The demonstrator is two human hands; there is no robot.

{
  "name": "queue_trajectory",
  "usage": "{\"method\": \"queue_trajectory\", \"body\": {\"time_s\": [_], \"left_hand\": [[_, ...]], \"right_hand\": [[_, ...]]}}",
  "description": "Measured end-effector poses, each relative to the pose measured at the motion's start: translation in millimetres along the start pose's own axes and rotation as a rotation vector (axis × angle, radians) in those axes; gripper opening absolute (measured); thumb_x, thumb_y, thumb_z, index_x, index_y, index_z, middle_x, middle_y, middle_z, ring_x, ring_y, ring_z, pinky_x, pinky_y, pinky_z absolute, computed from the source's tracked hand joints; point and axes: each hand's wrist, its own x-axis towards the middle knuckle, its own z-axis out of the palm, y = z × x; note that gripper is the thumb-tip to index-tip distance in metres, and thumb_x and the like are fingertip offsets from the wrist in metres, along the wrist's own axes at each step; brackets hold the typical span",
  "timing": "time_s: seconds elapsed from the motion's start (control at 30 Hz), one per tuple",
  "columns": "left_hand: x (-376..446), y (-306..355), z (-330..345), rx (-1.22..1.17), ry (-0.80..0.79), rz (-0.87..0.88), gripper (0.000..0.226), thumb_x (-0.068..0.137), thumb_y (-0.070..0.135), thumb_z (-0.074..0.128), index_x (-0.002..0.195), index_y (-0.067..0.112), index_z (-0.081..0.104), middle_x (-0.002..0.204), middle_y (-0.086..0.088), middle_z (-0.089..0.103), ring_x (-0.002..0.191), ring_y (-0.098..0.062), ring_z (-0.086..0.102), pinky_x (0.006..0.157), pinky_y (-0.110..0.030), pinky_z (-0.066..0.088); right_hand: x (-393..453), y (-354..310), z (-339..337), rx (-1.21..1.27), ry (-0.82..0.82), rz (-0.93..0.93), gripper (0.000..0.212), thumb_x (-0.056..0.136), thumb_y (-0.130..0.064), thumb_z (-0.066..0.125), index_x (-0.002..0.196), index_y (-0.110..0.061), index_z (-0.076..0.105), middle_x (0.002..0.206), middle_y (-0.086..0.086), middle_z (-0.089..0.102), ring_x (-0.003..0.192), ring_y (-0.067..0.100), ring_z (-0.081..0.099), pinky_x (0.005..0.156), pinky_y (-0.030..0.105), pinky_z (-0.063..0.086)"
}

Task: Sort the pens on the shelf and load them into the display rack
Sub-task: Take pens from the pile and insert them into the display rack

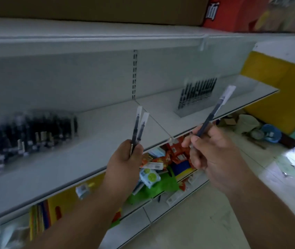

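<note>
Above the shelf's (107, 126) front edge, the left hand (125, 159) grips two sleeved pens (138, 126) and the right hand (213, 155) pinches a third (215, 110), seemingly mid-sort; next, carry them to the display rack (195, 97) near the shelf's right end.

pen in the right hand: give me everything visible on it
The pen in the right hand is slim with a dark barrel, sealed in a clear plastic sleeve whose pale flat end sticks out past the tip. It tilts up and to the right, with its upper end in front of the white shelf and close to the display rack. The thumb and fingers pinch its lower end; nothing else touches it. Motion blur hides any print or cap detail.
</note>
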Motion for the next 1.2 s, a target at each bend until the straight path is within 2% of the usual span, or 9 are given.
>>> {"method": "queue_trajectory", "body": {"time_s": [0.3, 0.4, 0.53, 0.6, 0.7, 0.83, 0.9, 1.03, 1.2], "left_hand": [[7.8, 14.2, 163.5, 0.033, -0.14, -0.018, 0.026, 0.099, 0.04, 0.049, 0.074, 0.035, 0.054, 0.056, 0.008, 0.044, 0.055, -0.017, 0.042, 0.059, -0.038, 0.037], [22.1, 18.0, 190.8, 0.084, -0.132, -0.004, 0.032, 0.099, 0.041, 0.048, 0.068, 0.037, 0.053, 0.056, 0.007, 0.045, 0.054, -0.016, 0.043, 0.06, -0.037, 0.039], [59.6, 24.3, 220.6, 0.033, -0.196, -0.013, 0.028, 0.1, 0.038, 0.048, 0.073, 0.033, 0.054, 0.058, 0.009, 0.043, 0.055, -0.014, 0.038, 0.061, -0.038, 0.034], [84.3, 28.7, 237.2, 0.01, -0.23, -0.016, 0.029, 0.1, 0.037, 0.048, 0.073, 0.028, 0.052, 0.06, 0.005, 0.04, 0.055, -0.015, 0.035, 0.061, -0.039, 0.033], [119.8, 36.8, 268.4, -0.013, -0.225, -0.011, 0.028, 0.099, 0.037, 0.05, 0.077, 0.02, 0.052, 0.059, 0.004, 0.037, 0.054, -0.016, 0.034, 0.061, -0.039, 0.033], [149.5, 43.6, 304.9, 0.039, -0.249, 0.019, 0.032, 0.099, 0.038, 0.049, 0.068, 0.03, 0.05, 0.058, 0.004, 0.041, 0.054, -0.014, 0.039, 0.059, -0.038, 0.038], [160.2, 46.4, 317.7, 0.044, -0.237, 0.01, 0.038, 0.099, 0.035, 0.049, 0.061, 0.032, 0.046, 0.057, 0.004, 0.038, 0.052, -0.013, 0.037, 0.056, -0.036, 0.037], [183.4, 48.5, 342.8, 0.035, -0.129, 0.009, 0.04, 0.099, 0.033, 0.05, 0.061, 0.03, 0.04, 0.054, 0.005, 0.037, 0.048, -0.011, 0.034, 0.055, -0.033, 0.033], [198.0, 49.6, 378.2, -0.069, 0.105, -0.03, 0.036, 0.102, 0.028, 0.048, 0.066, 0.028, 0.042, 0.057, 0.007, 0.033, 0.05, -0.011, 0.029, 0.053, -0.029, 0.03]], "right_hand": [[22.2, -18.3, -153.6, -0.308, 0.291, -0.08, 0.026, 0.101, -0.027, 0.049, 0.085, -0.014, 0.064, 0.066, 0.003, 0.062, 0.048, 0.014, 0.046, 0.049, 0.026, 0.038], [50.9, -17.8, -179.7, -0.372, 0.305, -0.075, 0.01, 0.099, -0.024, 0.055, 0.095, -0.022, 0.064, 0.058, -0.003, 0.057, 0.052, 0.013, 0.049, 0.054, 0.033, 0.042], [96.9, -12.1, -203.3, -0.342, 0.307, -0.111, 0.021, 0.095, -0.012, 0.059, 0.107, -0.028, 0.052, 0.081, -0.001, 0.067, 0.056, 0.011, 0.057, 0.057, 0.028, 0.047], [118.4, -11.8, -215.0, -0.371, 0.31, -0.13, 0.013, 0.099, -0.014, 0.054, 0.104, -0.026, 0.051, 0.085, 0.002, 0.069, 0.055, 0.012, 0.058, 0.055, 0.025, 0.046], [149.2, -12.0, -236.9, -0.388, 0.313, -0.124, 0.01, 0.104, -0.023, 0.044, 0.101, -0.02, 0.053, 0.084, 0.002, 0.07, 0.056, 0.014, 0.059, 0.05, 0.023, 0.046], [185.3, -14.4, -270.7, -0.491, 0.331, -0.095, 0.02, 0.103, -0.027, 0.045, 0.096, -0.017, 0.061, 0.067, 0.001, 0.067, 0.053, 0.005, 0.059, 0.053, 0.021, 0.046], [206.2, -10.6, -285.4, -0.509, 0.312, -0.12, 0.016, 0.101, -0.024, 0.049, 0.096, -0.019, 0.063, 0.066, 0.0, 0.067, 0.054, 0.003, 0.059, 0.055, 0.017, 0.046], [260.4, -0.1, -310.5, -0.552, 0.224, -0.2, 0.008, 0.096, -0.021, 0.059, 0.089, -0.023, 0.059, 0.068, -0.004, 0.068, 0.064, 0.016, 0.066, 0.065, 0.042, 0.057], [338.2, 2.6, -330.9, -0.571, 0.05, -0.271, 0.022, 0.089, -0.027, 0.07, 0.074, -0.02, 0.056, 0.07, 0.0, 0.067, 0.073, 0.025, 0.068, 0.068, 0.044, 0.058]]}}
